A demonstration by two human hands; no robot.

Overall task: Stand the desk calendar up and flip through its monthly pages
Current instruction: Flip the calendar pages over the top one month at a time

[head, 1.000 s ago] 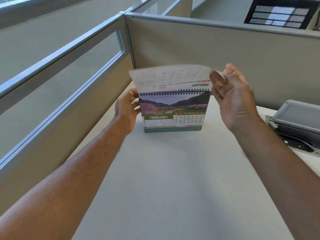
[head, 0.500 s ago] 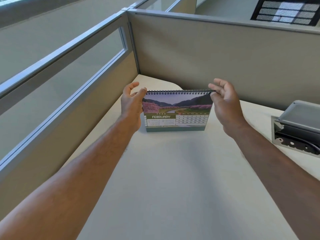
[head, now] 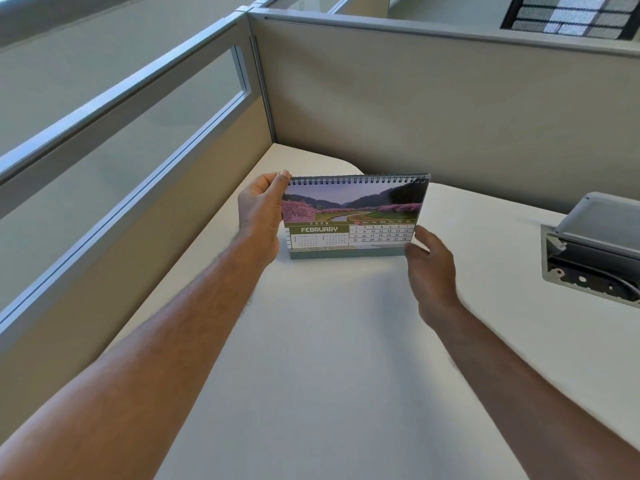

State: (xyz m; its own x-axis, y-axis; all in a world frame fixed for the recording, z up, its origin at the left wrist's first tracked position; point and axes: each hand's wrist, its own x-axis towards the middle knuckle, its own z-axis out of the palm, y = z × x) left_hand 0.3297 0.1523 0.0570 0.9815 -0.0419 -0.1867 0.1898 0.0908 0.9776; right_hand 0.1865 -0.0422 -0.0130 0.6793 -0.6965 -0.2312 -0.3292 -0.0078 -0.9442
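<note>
Calendar (head: 355, 216) upright on the pale desk (head: 329, 358), set toward twelve o'clock of the person, not far from the corner where the two partition walls (head: 433, 109) meet. Its front page shows February under a landscape photo, and the spiral binding runs along the top edge.

The left hand (head: 259, 216) sits at nine o'clock of the calendar, thumb and fingers closed in a pinch on the upper left corner just under the wire coil, steadying the stand. The right hand (head: 429, 271) hovers at about five o'clock of the calendar, fingers loosely spread and holding nothing; its fingertips are just beside the lower right corner of the page, though whether they touch the paper cannot be told.

The likely step is lifting the February sheet from that corner. Risks from here: the stand is light, so an upward pull with too little hold on the left could tip it backward or slide it — the desk looks smooth. Catching two sheets at once would skip a month. A sharp tug near the coil could tear the punched holes. A grey tray (head: 595, 244) at three o'clock stands well apart and should not interfere.
</note>
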